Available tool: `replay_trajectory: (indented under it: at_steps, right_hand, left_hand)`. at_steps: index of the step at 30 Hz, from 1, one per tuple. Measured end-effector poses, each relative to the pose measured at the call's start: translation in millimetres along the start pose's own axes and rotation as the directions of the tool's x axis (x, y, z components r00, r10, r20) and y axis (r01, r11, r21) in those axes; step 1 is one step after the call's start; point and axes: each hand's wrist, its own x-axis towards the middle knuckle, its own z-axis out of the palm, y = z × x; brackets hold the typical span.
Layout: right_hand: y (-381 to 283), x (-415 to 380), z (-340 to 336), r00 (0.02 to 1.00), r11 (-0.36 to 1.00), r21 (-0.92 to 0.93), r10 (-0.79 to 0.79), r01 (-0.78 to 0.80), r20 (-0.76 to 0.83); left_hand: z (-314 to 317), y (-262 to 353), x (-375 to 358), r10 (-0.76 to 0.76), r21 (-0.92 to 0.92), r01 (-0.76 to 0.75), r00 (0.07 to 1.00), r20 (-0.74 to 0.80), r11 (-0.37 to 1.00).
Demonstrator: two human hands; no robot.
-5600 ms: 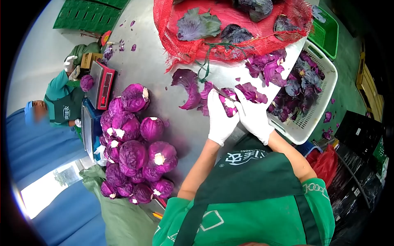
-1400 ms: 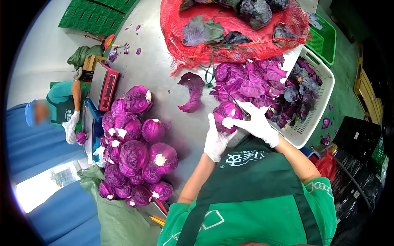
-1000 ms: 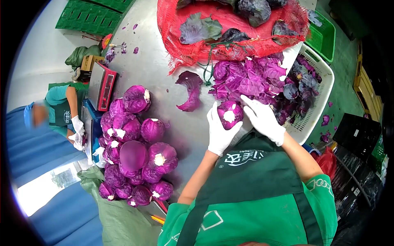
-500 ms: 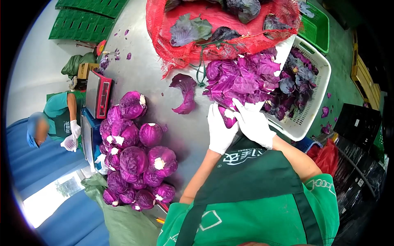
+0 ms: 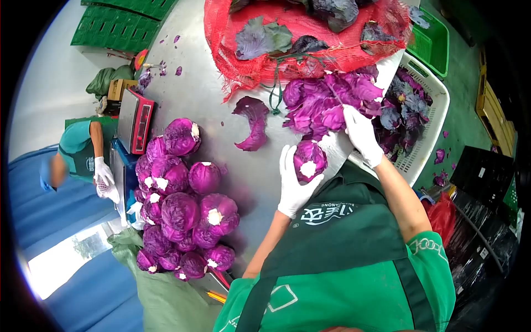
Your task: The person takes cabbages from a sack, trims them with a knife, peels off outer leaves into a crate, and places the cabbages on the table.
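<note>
In my left hand (image 5: pixel 296 185), gloved in white, rests a small purple cabbage (image 5: pixel 303 154) with its pale cut stem facing me. My right hand (image 5: pixel 362 135), also gloved, is up and to the right, closed on a thin knife (image 5: pixel 336 94) whose blade points over a heap of loose purple leaves (image 5: pixel 315 108). One curled leaf (image 5: pixel 255 123) lies alone on the metal table (image 5: pixel 221 83). Many trimmed cabbages (image 5: pixel 180 211) are piled at the left.
A red mesh bag (image 5: pixel 243 72) with dark leaves lies at the top. White crate (image 5: pixel 437 119) with leaf scraps stands right, a green crate (image 5: pixel 431 41) beyond. A red scale (image 5: pixel 142 124) is at the left, near a co-worker in gloves (image 5: pixel 83 146).
My right hand has moved up and away from the cabbage with the knife. My left hand has turned the cabbage so its stem shows. The view has shifted slightly.
</note>
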Motion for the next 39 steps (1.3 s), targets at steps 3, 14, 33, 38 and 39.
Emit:
replay_trajectory:
  at_steps: [3,14,33,38,39]
  right_hand:
    - [-36,-9,-8,0.995,0.985,-0.169,0.046,-0.03,0.092]
    - [-49,-80,3,0.819,0.697,-0.46,-0.342,0.55,0.46]
    - [-54,-36,5,0.784,0.591,-0.528,-0.351,0.61,0.512]
    - [-23,22,-14,0.936,0.721,-0.601,-0.309,0.345,0.167]
    - [-22,25,-20,0.959,0.784,-0.559,-0.274,0.27,0.079]
  left_hand:
    - [-14,3,0,-0.108,-0.08,0.118,0.987,0.123,0.99]
    - [-11,-6,14,-0.11,-0.1,0.125,0.983,0.146,0.987]
    - [-18,-4,16,0.066,0.024,-0.073,0.974,0.219,0.997]
    - [-22,0,10,0.062,0.022,-0.07,0.964,0.259,0.997]
    - [-23,-8,8,0.068,-0.026,-0.064,0.97,0.233,0.998]
